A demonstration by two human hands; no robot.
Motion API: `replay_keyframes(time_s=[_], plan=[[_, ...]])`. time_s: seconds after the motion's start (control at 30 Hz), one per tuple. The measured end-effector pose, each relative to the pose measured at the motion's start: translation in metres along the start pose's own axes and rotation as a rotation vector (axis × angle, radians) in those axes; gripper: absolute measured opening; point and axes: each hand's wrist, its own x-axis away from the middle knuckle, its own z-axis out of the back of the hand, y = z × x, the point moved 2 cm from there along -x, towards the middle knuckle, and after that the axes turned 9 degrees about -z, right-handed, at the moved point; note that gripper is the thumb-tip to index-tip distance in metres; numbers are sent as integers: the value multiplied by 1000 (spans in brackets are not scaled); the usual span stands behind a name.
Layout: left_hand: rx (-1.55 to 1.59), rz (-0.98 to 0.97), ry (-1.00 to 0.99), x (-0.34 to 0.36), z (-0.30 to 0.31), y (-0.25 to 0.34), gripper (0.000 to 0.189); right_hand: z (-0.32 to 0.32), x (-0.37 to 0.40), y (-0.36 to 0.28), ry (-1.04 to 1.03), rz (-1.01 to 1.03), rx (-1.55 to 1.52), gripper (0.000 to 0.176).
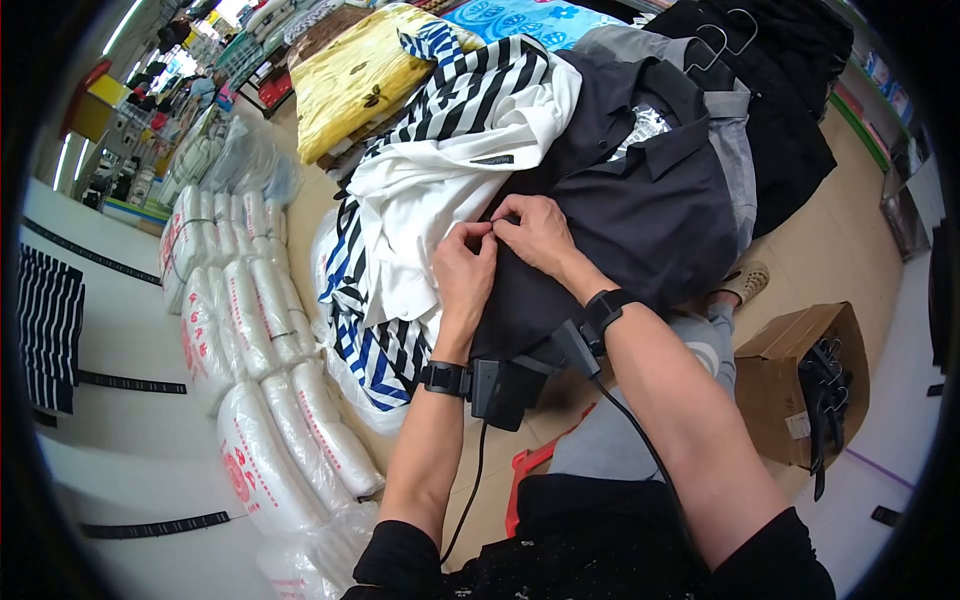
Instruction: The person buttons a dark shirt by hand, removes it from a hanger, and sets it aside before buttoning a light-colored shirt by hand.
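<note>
The dark shirt (640,225) lies spread over the pile, its collar on the far side, up and to the right of the hands. Its left edge runs right between the fingertips: the left hand (466,272) pinches the cloth between thumb and forefinger, and the right hand (537,236) pinches it just beside, the two sets of fingertips nearly meeting. (Whatever small detail sits in that pinch is too hidden to tell.) The other fingers are curled in. The white top (415,200) lies along the shirt's left side, near the left hand, with striped cloth (455,95) beyond it. Two hangers (712,47) show past the collar, well apart from the fingers.
</note>
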Motion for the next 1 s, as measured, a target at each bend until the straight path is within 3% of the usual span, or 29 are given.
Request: replay_keyframes(time_s=[0.53, 0.73, 1.0], plan=[[-110, -174, 62, 9, -6, -1, 20, 2, -10, 5, -106, -91, -72, 23], [38, -31, 34, 7, -4, -3, 20, 8, -12, 6, -170, -100, -73, 22], [-128, -260, 74, 10, -7, -9, 19, 9, -8, 3, -154, -104, -106, 22]])
